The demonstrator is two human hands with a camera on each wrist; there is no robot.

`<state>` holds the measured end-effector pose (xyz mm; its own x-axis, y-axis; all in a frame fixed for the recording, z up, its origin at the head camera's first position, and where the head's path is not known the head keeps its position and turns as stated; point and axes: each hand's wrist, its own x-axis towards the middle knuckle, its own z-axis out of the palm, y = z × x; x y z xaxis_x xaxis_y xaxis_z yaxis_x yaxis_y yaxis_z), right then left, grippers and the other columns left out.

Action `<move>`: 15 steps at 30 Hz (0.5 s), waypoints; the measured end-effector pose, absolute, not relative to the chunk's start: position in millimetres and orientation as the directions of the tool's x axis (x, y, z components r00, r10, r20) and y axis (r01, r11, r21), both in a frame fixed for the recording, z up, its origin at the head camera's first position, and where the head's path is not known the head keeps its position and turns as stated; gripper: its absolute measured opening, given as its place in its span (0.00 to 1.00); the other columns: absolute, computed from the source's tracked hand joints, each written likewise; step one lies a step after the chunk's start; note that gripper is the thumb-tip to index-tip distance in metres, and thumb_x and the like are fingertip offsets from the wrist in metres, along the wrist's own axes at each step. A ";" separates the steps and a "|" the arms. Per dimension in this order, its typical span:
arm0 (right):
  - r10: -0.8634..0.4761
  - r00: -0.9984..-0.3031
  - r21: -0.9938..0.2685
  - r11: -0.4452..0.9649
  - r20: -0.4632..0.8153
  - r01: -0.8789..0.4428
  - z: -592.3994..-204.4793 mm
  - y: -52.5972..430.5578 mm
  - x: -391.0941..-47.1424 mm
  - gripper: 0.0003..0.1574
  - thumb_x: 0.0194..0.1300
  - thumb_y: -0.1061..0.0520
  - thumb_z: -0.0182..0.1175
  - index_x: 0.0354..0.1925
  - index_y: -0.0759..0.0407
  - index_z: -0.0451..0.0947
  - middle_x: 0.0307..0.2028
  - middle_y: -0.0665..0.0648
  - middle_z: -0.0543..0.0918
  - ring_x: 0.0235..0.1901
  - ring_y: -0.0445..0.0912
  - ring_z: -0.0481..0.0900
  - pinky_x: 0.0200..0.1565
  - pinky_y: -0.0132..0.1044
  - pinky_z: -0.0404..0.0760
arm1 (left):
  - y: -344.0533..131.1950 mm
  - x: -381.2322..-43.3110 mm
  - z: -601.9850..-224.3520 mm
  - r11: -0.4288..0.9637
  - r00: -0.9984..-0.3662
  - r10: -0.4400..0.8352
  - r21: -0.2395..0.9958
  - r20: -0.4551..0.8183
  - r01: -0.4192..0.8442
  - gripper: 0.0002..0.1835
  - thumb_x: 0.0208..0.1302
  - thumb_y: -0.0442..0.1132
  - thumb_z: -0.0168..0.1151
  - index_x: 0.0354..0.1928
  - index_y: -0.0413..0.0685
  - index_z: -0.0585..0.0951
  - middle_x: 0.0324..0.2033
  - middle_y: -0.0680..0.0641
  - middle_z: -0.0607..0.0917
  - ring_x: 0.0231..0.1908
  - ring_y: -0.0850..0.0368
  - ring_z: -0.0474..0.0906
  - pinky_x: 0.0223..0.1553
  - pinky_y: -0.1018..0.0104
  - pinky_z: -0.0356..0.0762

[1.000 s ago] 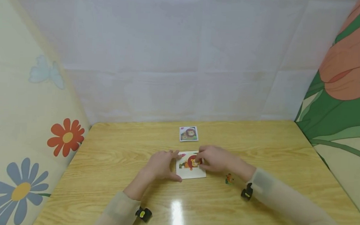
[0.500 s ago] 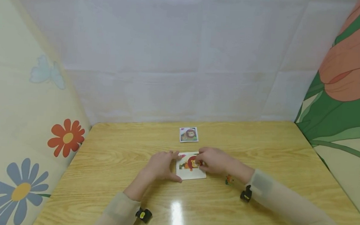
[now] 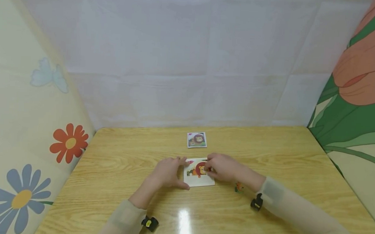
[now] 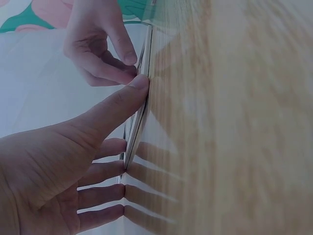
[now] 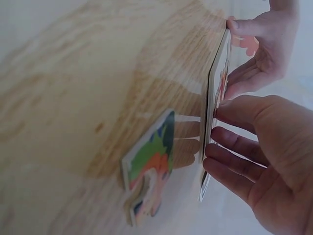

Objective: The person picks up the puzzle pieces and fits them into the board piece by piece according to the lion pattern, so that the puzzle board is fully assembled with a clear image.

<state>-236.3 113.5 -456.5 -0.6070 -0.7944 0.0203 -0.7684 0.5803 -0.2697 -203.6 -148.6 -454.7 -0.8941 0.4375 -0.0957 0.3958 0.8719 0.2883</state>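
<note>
Head view: board (image 3: 199,181) against left grip (image 3: 168,172).

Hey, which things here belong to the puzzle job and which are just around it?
Puzzle job:
lion puzzle board
loose puzzle piece
lion picture card, probably the model
left hand and right hand, both at the board

Just around:
white cloth
flower-printed side panel
black wrist device

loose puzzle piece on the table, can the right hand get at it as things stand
Probably yes: the loose puzzle piece lies on the table with nothing on top. The right hand is at the puzzle board, so it would have to draw back first.
</note>
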 end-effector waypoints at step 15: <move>-0.809 -0.587 -0.253 0.567 0.008 -0.784 -450.2 126.1 -231.9 0.16 0.71 0.56 0.67 0.55 0.54 0.89 0.47 0.53 0.87 0.46 0.44 0.83 0.54 0.40 0.87 | -148.1 -204.5 -456.4 0.877 -0.898 0.430 0.280 -0.096 0.390 0.57 0.42 0.67 0.85 0.74 0.47 0.77 0.67 0.33 0.82 0.63 0.32 0.82 0.65 0.41 0.81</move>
<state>-231.9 126.1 -450.2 -0.5872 -0.8094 0.0076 -0.7843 0.5666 -0.2528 -204.5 -148.1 -456.4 -0.8976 0.4301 -0.0964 0.3903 0.8772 0.2797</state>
